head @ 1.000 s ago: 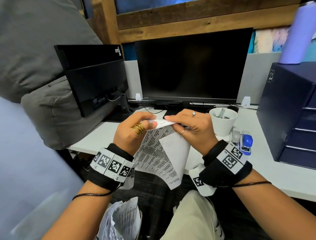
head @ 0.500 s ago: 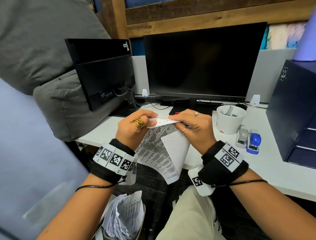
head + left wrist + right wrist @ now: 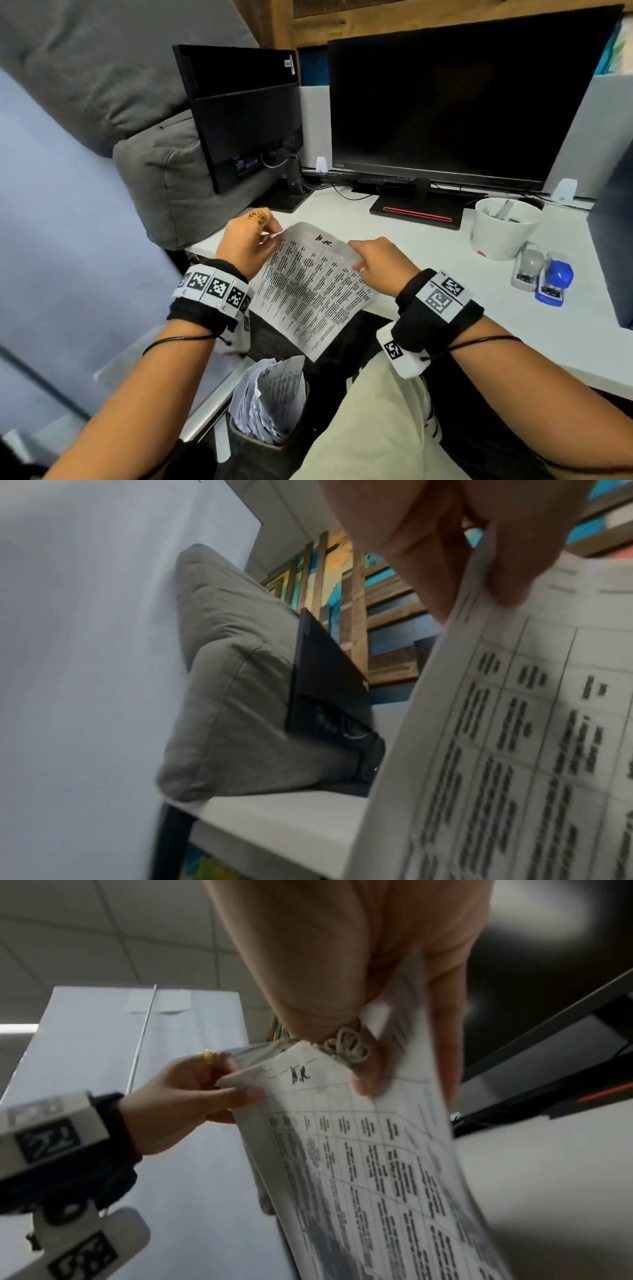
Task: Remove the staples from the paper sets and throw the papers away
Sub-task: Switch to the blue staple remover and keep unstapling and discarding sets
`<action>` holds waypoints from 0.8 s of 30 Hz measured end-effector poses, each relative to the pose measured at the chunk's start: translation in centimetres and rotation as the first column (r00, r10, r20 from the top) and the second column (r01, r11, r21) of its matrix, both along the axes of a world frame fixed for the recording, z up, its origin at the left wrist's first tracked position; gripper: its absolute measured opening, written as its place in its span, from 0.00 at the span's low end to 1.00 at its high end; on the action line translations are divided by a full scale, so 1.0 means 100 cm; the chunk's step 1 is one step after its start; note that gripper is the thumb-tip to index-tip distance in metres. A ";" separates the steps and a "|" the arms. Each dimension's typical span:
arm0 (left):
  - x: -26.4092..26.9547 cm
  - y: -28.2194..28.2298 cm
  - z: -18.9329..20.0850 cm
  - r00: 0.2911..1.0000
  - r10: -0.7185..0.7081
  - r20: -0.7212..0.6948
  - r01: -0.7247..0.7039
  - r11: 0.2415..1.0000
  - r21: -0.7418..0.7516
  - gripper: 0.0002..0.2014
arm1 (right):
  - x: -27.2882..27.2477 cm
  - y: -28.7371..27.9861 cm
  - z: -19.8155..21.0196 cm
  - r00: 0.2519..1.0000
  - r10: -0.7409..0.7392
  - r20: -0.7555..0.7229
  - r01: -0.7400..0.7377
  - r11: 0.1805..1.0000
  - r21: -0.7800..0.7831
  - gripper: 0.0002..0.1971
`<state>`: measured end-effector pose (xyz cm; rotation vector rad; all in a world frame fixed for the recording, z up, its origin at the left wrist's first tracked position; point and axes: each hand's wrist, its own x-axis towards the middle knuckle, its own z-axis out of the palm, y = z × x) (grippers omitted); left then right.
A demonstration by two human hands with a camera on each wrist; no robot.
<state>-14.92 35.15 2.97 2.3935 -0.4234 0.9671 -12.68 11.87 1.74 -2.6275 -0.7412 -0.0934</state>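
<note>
While left hand (image 3: pixel 247 244) pinches paper set (image 3: pixel 310 287) corner, right hand (image 3: pixel 380 263) grip pinches opposite edge

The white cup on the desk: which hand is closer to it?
Right. The right hand holds the paper set just left of the white cup; the left hand grips the paper's far corner.

We can read only one thing: a handwritten "H.R." in dark ink at the top edge of the printed paper (image 3: pixel 310 281), above its table. The printed rows on the sheet are too blurred for us to make out, as are the monitor (image 3: pixel 445 99) labels.
</note>
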 end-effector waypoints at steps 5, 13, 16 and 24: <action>0.002 0.033 -0.032 0.870 0.247 -0.428 -0.205 0.968 0.141 0.17 | 0.007 0.053 -0.030 0.996 0.083 -0.040 -0.087 0.988 -0.129 0.17; 0.015 0.064 -0.124 0.489 0.528 -0.694 -0.277 0.849 0.451 0.13 | 0.039 0.134 -0.114 0.950 0.182 -0.253 -0.262 0.905 -0.335 0.13; 0.022 0.075 -0.155 0.407 0.545 -0.733 -0.337 0.836 0.434 0.13 | 0.057 0.155 -0.149 0.939 0.194 -0.284 -0.287 0.896 -0.338 0.14; 0.024 0.076 -0.241 0.212 0.556 -0.804 -0.443 0.788 0.428 0.16 | 0.094 0.179 -0.233 0.948 0.136 -0.287 -0.225 0.926 -0.304 0.19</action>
